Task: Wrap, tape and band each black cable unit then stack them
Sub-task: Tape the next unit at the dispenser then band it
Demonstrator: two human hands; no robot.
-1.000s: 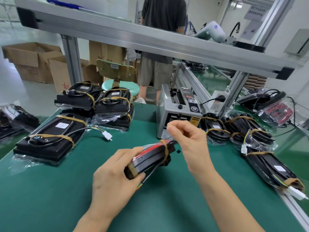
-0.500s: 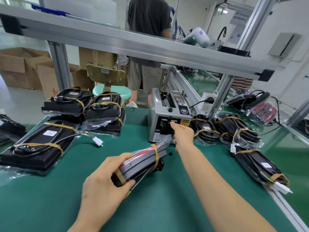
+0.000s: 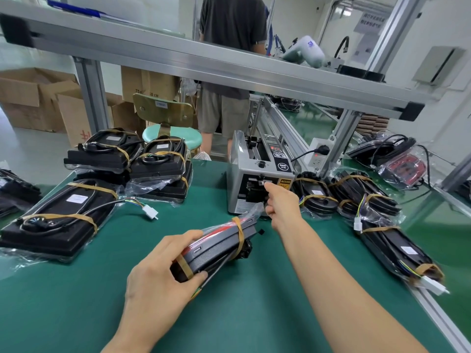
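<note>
Banded black units stacked (image 3: 107, 159) at the table's (image 3: 267, 314) far left, your left hand (image 3: 158, 281) with its grip clamped around a bagged cable unit (image 3: 219, 243) tilted above the table, your right hand (image 3: 281, 205) pinching tape at the grey tape dispenser's (image 3: 244, 174) slot, more banded units (image 3: 362, 197) lying at right.

The table mat (image 3: 254, 301) is dark green. At six o'clock, the held unit (image 3: 216, 247) is black with a red stripe and tan bands. At twelve o'clock the tape machine (image 3: 242, 184) is grey; at eleven o'clock, the stool (image 3: 175, 135) is mint green.
</note>
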